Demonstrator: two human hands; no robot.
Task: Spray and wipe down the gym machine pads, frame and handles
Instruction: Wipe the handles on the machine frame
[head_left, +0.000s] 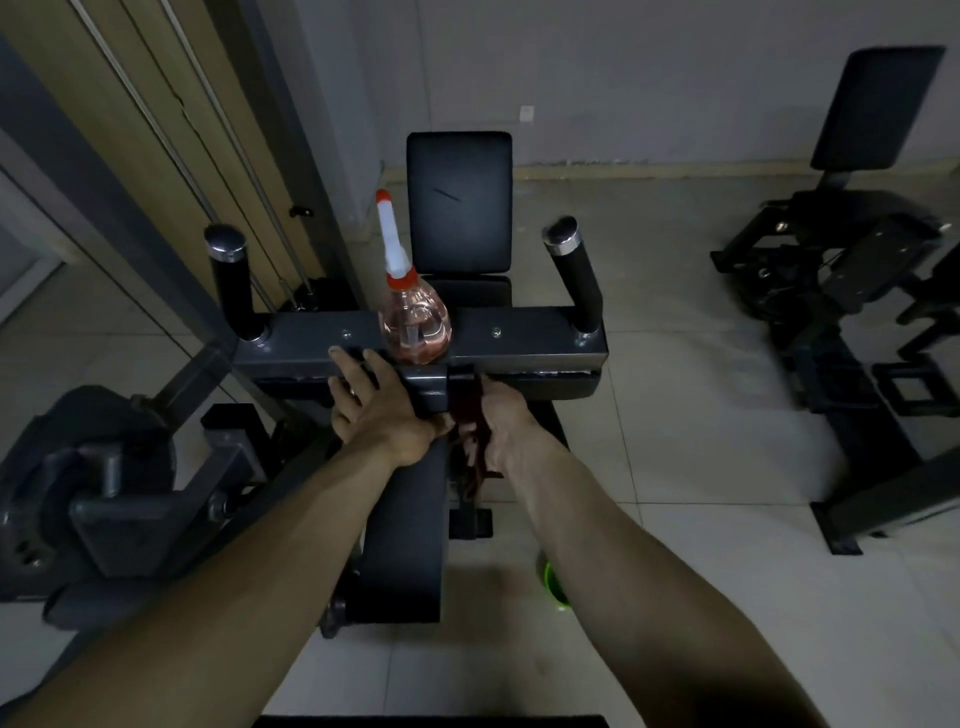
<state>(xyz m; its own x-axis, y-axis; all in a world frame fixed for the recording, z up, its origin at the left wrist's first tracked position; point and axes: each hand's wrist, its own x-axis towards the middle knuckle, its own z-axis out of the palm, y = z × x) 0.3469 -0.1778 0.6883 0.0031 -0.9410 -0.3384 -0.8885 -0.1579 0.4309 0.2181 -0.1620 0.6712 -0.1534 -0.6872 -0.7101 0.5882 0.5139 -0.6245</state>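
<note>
A grey crossbar (530, 332) of the gym machine spans the middle of the view, with a black handle (231, 283) rising at its left end and another handle (574, 273) at its right. A spray bottle (413, 322) of pink liquid with a white and red nozzle stands on the crossbar's middle. Beyond it is a black back pad (460, 202). My left hand (376, 402) rests with straight fingers on the frame just left of the central post. My right hand (498, 423) grips a dark red cloth (470, 415) against the right side of that post. A black pad (405, 530) lies below my wrists.
A weight plate and lever arm (109, 488) stand at the left. Cables (223, 171) run along a mirror and wood panel at the upper left. Another black machine (852, 270) stands at the right. A green object (555, 584) lies on the tiled floor (691, 457).
</note>
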